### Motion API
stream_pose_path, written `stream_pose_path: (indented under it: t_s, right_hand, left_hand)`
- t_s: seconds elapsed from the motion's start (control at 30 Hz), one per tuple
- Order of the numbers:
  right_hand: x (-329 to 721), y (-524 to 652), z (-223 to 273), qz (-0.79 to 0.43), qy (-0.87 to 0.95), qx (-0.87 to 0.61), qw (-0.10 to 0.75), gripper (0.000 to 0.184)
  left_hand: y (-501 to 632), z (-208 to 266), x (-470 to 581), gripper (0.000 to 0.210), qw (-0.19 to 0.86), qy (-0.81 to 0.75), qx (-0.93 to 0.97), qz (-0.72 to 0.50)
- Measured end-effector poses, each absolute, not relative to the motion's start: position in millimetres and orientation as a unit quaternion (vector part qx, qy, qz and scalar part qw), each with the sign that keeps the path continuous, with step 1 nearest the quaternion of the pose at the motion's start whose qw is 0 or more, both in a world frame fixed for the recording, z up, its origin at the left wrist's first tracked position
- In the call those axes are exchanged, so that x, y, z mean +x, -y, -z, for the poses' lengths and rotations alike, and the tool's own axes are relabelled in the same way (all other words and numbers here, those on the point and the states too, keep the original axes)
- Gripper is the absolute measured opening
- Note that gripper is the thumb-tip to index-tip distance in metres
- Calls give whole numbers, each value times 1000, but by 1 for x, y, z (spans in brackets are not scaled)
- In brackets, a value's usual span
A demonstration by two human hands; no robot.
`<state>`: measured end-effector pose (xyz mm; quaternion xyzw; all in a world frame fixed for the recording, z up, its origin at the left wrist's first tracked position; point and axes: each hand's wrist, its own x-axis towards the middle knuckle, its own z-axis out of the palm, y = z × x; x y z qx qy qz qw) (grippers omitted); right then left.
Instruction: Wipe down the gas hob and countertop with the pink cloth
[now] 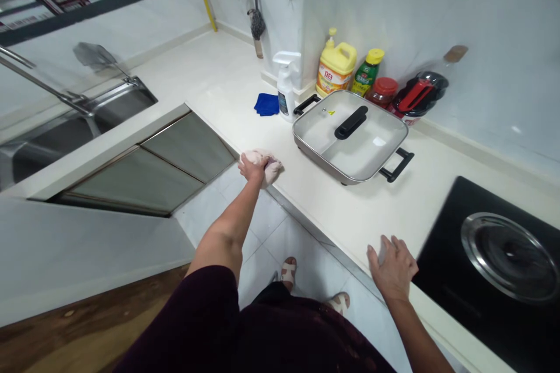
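My left hand (252,168) is closed on a pale, crumpled cleaning cloth (272,170), which it presses against the front edge of the white countertop (306,198). Well to the right, my right hand (392,263) lies on the counter edge with its fingers spread and nothing in them. Beyond both hands sits a square electric pan (321,166) under a glass lid (371,122) with a black handle. Behind the cloth are a folded blue cloth (266,105) and a white spray bottle (286,93).
Along the wall stand a yellow detergent jug (335,67), a green bottle (366,73), a red-lidded jar (384,90) and a dark bottle (417,96). A black cooktop (446,245) lies right of my right hand. A steel sink (48,140) is at the far left.
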<state>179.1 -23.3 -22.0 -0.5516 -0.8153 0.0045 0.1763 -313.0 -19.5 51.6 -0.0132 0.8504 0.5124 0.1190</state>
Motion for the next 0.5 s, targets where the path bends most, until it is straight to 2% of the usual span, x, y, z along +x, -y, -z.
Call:
stream_pose_path:
  t_s: [0.13,0.23,0.5]
  right_hand:
    - [179,24,24,-4,819,-546,177,58]
    - [177,24,26,4,822,-541,177,57]
    - [180,22,26,-24,816,-555,159,61]
  left_hand:
    - [31,-41,-280,81,179,-813,-99,-545]
    - [38,-31,-215,71,245,-772,-136,-570]
    - [67,-13,30,56,538,-566,-195,-594]
